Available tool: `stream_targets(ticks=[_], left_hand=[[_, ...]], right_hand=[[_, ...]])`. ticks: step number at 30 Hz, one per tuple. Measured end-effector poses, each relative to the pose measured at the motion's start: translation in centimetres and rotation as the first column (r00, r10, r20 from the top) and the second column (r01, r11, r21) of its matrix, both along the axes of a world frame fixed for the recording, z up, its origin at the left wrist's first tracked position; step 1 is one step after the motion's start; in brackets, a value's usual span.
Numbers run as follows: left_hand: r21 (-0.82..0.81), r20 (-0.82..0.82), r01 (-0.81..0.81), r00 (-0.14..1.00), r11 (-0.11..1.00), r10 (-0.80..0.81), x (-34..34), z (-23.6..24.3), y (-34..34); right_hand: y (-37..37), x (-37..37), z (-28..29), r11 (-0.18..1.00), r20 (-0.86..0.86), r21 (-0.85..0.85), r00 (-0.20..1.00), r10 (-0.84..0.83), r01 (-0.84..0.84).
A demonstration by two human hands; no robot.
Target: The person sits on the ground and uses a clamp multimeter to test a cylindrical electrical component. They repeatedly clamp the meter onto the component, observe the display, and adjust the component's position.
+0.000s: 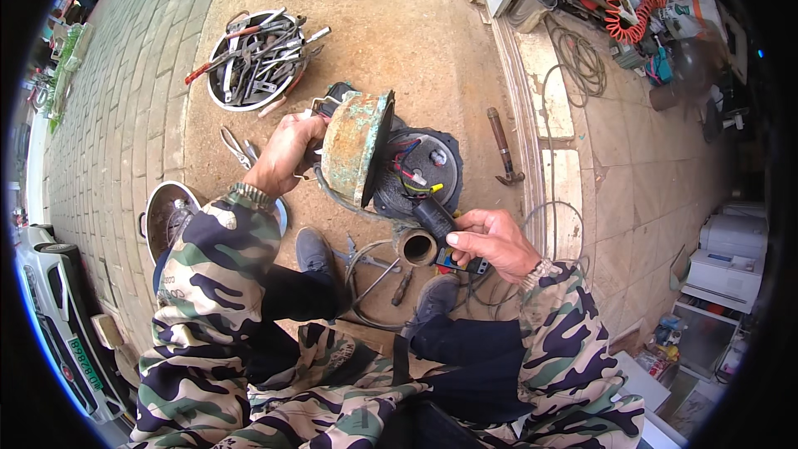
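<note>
My left hand (287, 152) is closed around the near side of a rusty metal motor housing (349, 145) with flaking green paint, tipped on its side. Next to it stands the open pump body (445, 170), where red, blue and yellow-tipped wires show. A round pipe outlet (416, 247) sticks out at its near side. Between the thumb and fingers of my right hand (495, 241) is the end of a black cylindrical capacitor (434, 214), close beside the wires and above the outlet. My fingers hide part of its lower end.
A bowl heaped with tools (258, 62) stands far left, a second metal pan (170, 216) nearer. A hammer (502, 145) lies right of the pump. Pliers (237, 148), a screwdriver (401, 288) and looped cable (357, 283) lie around my shoes. A doorway sill (555, 191) borders the right.
</note>
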State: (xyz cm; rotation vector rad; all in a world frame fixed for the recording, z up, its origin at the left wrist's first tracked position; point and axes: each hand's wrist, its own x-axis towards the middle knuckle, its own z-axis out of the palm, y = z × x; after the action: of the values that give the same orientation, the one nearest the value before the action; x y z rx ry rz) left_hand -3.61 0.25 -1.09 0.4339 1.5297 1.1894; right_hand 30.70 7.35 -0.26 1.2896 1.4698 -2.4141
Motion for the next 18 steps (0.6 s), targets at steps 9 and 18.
stream_targets(ticks=[9,18], left_hand=[[-0.02,-0.023,0.005,1.0,1.0,-0.005,0.4,1.3,-0.1],[0.013,0.017,0.027,0.999,1.0,-0.027,0.2,-0.4,0.2]], right_hand=[[-0.2,0.1,-0.5,0.998,-0.031,0.038,0.998,-0.05,0.051],[-0.3,0.1,-0.4,0.989,0.006,0.088,0.992,-0.123,0.122]])
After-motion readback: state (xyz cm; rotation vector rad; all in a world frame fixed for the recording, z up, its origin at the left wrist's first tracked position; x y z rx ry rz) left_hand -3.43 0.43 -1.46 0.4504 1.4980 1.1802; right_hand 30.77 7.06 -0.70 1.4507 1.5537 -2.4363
